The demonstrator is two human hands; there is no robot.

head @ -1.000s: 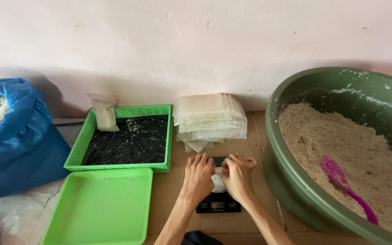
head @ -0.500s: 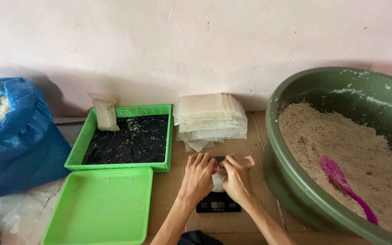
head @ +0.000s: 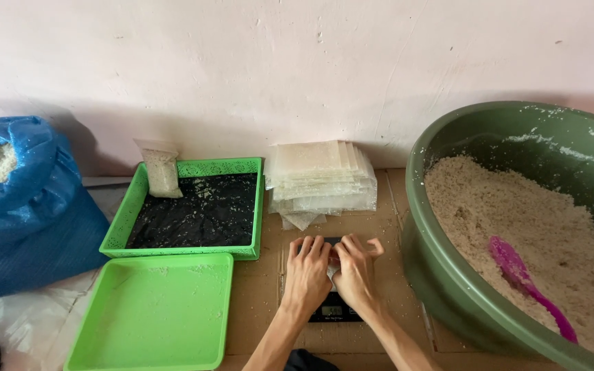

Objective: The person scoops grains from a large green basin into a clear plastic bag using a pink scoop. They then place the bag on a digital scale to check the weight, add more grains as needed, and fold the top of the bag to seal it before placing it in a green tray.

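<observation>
Both hands close over a small bag on a scale.

Nearest, the two forearms come up from the bottom edge and meet over the black scale, whose display end shows below the wrists. The left hand and right hand lie palm-down, side by side and touching, fingers curled and pressed together around a small clear bag of pale grain; only a sliver shows between them, so its long axis cannot be told. The bag sits directly under the fingertips, equally near both hands. Left of them lies an empty green tray; beyond it, a green basket with a filled bag leaning in its far corner. Straight ahead, against the wall, lies a stack of empty bags. To the right stands a large green tub of grain holding a pink scoop; far left, a blue sack.
</observation>
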